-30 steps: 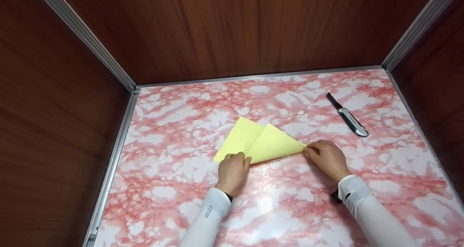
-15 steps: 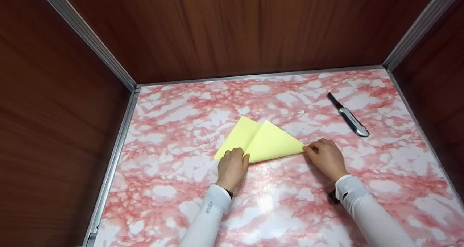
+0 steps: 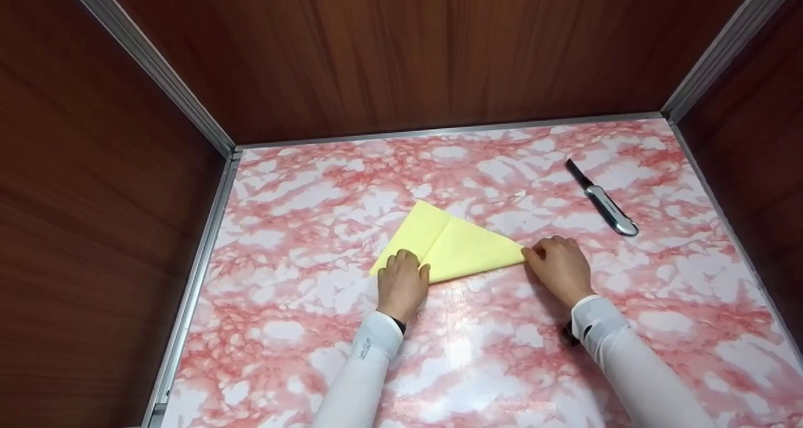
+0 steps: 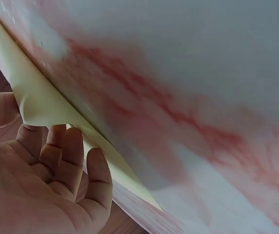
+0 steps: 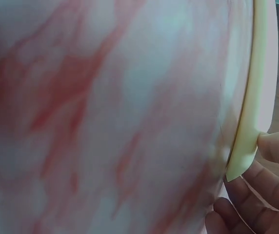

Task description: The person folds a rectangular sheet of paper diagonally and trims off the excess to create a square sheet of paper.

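A sheet of yellow paper lies folded over on itself, with its long folded edge toward me and a line running up its middle. My left hand holds the near edge left of centre, thumb at the fold and fingers over the sheet. In the left wrist view, the paper bulges slightly between thumb and curled fingers. At the right-hand tip, my right hand pinches the corner between thumb and fingers. The right wrist view shows that narrow corner of paper close up.
A utility knife with a silver and dark handle lies at the back right, its black end pointing away. A tiny pale scrap rests behind the paper. Dark wood panels enclose the marbled table at the back and sides.
The upper flap's peak has shifted left and down, now lining up with the layer beneath. The left hand has slid slightly up the sheet; the right hand keeps pinching the right corner.
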A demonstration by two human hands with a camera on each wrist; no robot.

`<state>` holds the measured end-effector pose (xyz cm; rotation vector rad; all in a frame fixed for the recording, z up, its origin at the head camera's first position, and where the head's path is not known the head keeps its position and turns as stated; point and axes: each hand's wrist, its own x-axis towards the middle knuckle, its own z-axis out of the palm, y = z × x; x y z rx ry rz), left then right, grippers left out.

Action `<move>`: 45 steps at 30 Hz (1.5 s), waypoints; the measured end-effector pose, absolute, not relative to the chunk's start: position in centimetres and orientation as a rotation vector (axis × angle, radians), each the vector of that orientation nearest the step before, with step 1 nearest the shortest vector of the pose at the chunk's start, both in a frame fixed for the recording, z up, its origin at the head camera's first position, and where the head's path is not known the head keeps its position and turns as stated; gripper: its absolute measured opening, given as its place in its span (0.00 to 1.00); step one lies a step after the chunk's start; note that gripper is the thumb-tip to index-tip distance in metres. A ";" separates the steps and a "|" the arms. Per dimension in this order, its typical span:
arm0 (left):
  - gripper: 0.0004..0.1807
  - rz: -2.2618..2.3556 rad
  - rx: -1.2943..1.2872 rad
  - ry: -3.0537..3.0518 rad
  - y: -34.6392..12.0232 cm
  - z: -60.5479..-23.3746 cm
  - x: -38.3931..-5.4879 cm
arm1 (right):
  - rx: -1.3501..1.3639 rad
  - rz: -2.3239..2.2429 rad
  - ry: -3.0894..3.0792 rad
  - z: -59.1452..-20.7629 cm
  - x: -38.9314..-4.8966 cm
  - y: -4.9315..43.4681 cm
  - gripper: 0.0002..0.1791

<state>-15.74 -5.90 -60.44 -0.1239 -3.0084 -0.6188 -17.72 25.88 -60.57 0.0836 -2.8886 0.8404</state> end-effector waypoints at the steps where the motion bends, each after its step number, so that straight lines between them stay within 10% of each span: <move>1: 0.14 -0.610 -0.119 -3.010 -5.8 -60.4 -15.8 | 0.079 0.835 -2.893 -60.6 -17.8 25.9 0.16; 21: 0.31 -0.124 -0.827 -3.019 -4.1 -61.3 -15.3 | 0.099 0.766 -2.943 -60.8 -17.9 25.6 0.14; 45: 0.28 -0.237 -0.738 -3.081 -3.4 -61.7 -15.2 | 0.130 0.851 -2.892 -60.2 -16.9 26.0 0.13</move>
